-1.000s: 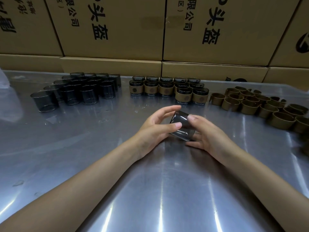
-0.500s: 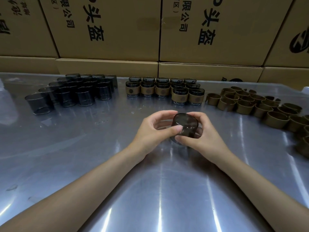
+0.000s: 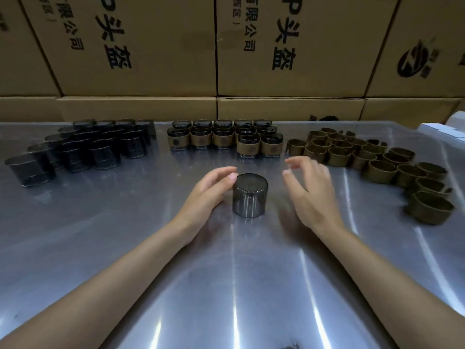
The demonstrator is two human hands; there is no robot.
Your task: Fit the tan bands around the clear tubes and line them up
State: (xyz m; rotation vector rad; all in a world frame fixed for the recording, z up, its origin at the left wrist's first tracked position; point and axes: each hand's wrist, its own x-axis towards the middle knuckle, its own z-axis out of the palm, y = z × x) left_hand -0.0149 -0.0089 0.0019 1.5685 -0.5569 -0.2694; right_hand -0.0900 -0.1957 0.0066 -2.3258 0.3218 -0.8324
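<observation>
A smoky clear tube stands upright on the metal table, with no band on it. My left hand lies beside it on the left, its thumb tip touching the tube's upper edge and its fingers loosely curved. My right hand hovers to the right of the tube, apart from it, fingers relaxed and holding nothing. Loose tan bands lie in a cluster at the right. Bare dark tubes stand grouped at the far left. Banded tubes stand in rows at the far middle.
Stacked cardboard boxes with printed characters form a wall along the table's far edge. A white object shows at the far right corner. The nearest tan band lies close to the right edge.
The tube, held in both hands before, now stands upright on the table. My right hand has let go and moved off to the right; my left hand has loosened to a touch.
</observation>
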